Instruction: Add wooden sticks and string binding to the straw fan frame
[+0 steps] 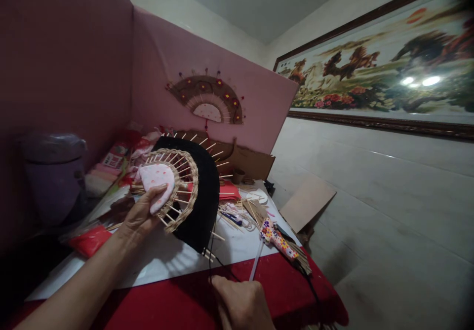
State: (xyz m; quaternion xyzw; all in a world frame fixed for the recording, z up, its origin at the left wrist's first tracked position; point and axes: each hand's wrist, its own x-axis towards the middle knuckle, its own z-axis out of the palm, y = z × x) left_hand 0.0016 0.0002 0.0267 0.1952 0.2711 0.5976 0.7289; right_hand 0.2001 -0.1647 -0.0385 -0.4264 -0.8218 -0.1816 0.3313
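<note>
My left hand (pixel 142 214) grips a handmade fan (pixel 202 187) by its pale half-round base (pixel 159 182), which has reddish dots. Thin wooden sticks radiate from that base, past a braided straw band (pixel 194 192), through a wide black fabric arc. The stick tips stick out beyond the black edge. Below the fan's lower right end, my right hand (pixel 240 298) is closed on a black cord (pixel 225 267). The cord runs up to the sticks at that end. My right fingertips are partly hidden from view.
A flower-patterned glue gun (pixel 277 238) lies on the right of the table, with a glue stick (pixel 256 261) behind it. Loose sticks and scissors clutter the middle. Bagged materials (pixel 92 238) and a lidded bin (pixel 55 177) stand left. A finished-looking fan (pixel 207 98) hangs on the pink panel.
</note>
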